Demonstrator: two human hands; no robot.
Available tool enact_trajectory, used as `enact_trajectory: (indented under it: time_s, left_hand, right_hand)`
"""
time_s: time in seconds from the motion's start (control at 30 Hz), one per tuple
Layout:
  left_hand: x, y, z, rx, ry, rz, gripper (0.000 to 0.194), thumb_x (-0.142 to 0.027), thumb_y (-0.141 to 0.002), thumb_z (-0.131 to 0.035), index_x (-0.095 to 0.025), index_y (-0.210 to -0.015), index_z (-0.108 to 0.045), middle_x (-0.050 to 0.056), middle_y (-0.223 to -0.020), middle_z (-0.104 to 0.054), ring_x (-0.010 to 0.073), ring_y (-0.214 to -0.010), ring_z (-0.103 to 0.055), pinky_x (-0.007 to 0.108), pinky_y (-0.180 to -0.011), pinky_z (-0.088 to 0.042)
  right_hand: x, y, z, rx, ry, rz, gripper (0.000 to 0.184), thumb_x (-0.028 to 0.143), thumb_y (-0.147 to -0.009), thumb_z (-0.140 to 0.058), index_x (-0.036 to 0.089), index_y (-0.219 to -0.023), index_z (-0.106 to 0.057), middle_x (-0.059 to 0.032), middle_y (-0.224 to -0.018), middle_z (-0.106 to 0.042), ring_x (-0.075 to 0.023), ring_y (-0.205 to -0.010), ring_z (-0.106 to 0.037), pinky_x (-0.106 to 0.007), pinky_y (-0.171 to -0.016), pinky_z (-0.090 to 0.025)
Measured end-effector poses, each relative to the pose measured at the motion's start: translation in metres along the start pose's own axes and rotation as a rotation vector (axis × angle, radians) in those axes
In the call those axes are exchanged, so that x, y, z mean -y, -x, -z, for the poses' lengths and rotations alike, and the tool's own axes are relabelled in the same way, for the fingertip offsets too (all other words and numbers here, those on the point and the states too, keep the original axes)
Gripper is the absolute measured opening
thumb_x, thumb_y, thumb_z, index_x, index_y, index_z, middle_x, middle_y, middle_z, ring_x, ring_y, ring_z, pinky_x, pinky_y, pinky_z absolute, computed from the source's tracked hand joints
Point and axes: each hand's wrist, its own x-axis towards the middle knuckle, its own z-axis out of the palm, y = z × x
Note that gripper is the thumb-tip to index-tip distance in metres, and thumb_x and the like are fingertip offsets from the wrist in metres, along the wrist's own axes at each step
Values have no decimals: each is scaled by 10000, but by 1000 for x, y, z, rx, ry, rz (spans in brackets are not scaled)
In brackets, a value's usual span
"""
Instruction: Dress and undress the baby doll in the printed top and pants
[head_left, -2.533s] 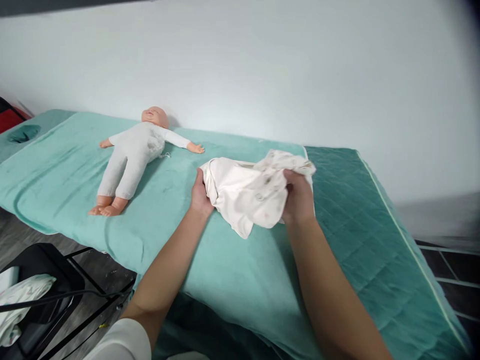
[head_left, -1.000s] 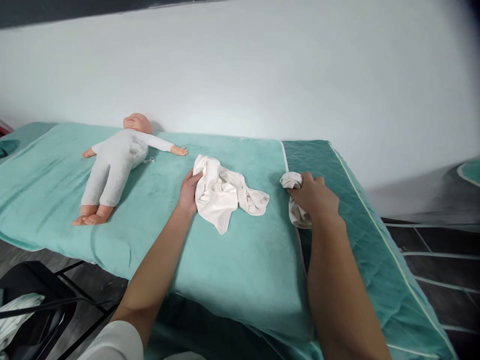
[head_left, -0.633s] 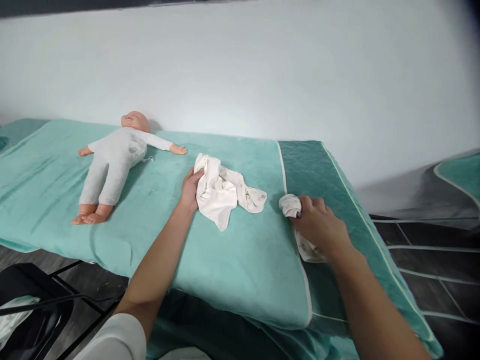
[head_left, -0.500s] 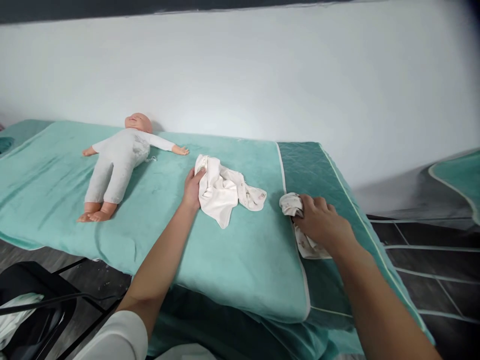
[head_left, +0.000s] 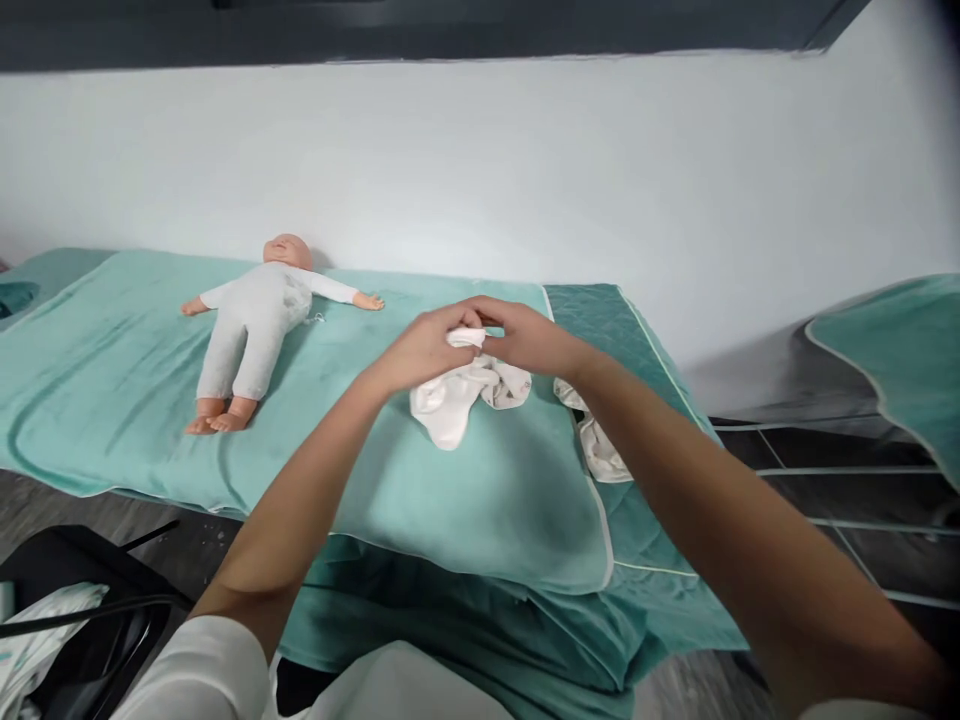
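The left hand [head_left: 427,348] and the right hand [head_left: 536,338] meet above a crumpled white cloth [head_left: 448,408], fingertips touching; both pinch its raised upper fold between thumb and fingers. The lower part of this cloth hangs or rests over the light teal sheet [head_left: 472,510], near the sheet's white-edged border; contact with the sheet cannot be confirmed. A 2nd cloth, the printed cloth bundle [head_left: 604,455], lies across that border, partly on the dark teal quilted cover [head_left: 589,310]; the right forearm hides a portion of it. To the left, well apart from both hands, 1 baby doll [head_left: 251,310] lies face up, arms spread, head adjacent to the white wall [head_left: 465,170], feet directed toward the near edge. At lower left, 1 black chair [head_left: 90,555] supports a loosely folded patterned fabric [head_left: 56,625].
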Motion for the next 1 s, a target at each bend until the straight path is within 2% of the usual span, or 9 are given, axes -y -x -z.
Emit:
enact_trajectory:
  time_s: [0.1,0.2,0.33,0.43,0.57,0.63,0.8,0.9,1.0]
  left_hand:
    - [-25,17,24,-118,-57,-64,138,-209,-802,-636,-201,-940,-634,-1,-1002,-676,174,-938,-622,288,-815,-490]
    - [-39,32,42,-223,-65,-64,162,-214,-823,-659,-208,-983,-636,0,-982,-660,177,-940,-614,299,-833,-497]
    - [-42,47,53,-373,73,-56,160,-220,-857,-689,-206,-1012,-653,24,-990,-636,222,-1044,-623,319,-891,-515]
    - [-37,57,54,-443,32,-32,215,-253,-881,-693,-221,-1092,-664,44,-1027,-611,275,-1124,-627,321,-904,-521]
    - [-29,65,51,-275,-449,-11,385,-226,-875,-677,-287,-1254,-639,64,-1150,-583,300,-1133,-638,340,-891,-517]
    - [-28,68,50,-259,-659,-19,414,-181,-890,-620,-307,-1284,-624,68,-1187,-573,286,-1100,-642,349,-875,-510]
    - [-27,74,60,-451,-811,-8,304,-154,-909,-532,-256,-1172,-644,70,-1198,-608,260,-1069,-626,332,-831,-496]
    - [-24,79,68,-551,-802,5,314,-123,-884,-519,-245,-1145,-644,68,-1202,-639,256,-1088,-618,326,-842,-496]
    - [-18,82,73,-602,-742,17,317,-113,-860,-519,-236,-1116,-660,60,-1154,-676,255,-1092,-622,338,-902,-494]
  right_hand:
    - [34,-8,10,105,-62,-33,239,314,-849,-679,226,-1072,-687,-36,-1100,-728,-230,-1039,-675,-387,-966,-555]
    - [59,-8,12,139,-72,-33,270,396,-836,-738,225,-1037,-684,-29,-1046,-722,-211,-967,-661,-344,-891,-551]
    - [78,-7,-3,20,108,12,216,378,-884,-656,205,-1012,-672,-31,-999,-714,-195,-903,-631,-316,-818,-508]
    - [82,-7,-13,-130,415,24,211,262,-881,-549,194,-1032,-681,-46,-985,-715,-205,-879,-622,-309,-785,-463]
    - [85,-7,-16,-292,559,7,317,208,-877,-466,196,-1108,-683,-48,-1030,-730,-219,-896,-639,-323,-800,-462]
    - [87,-6,-14,-335,594,-5,341,200,-894,-444,206,-1136,-684,-44,-1077,-734,-227,-929,-651,-339,-829,-471]
    - [86,6,-7,-348,661,-101,344,286,-987,-414,236,-1196,-683,-57,-1103,-742,-260,-980,-671,-378,-862,-491]
    - [77,18,-3,-357,707,-160,345,323,-1009,-406,233,-1191,-685,-70,-1111,-745,-267,-998,-670,-379,-859,-501]
    - [67,31,0,-375,813,-169,377,259,-992,-377,219,-1221,-674,-76,-1159,-732,-262,-1010,-669,-368,-844,-508]
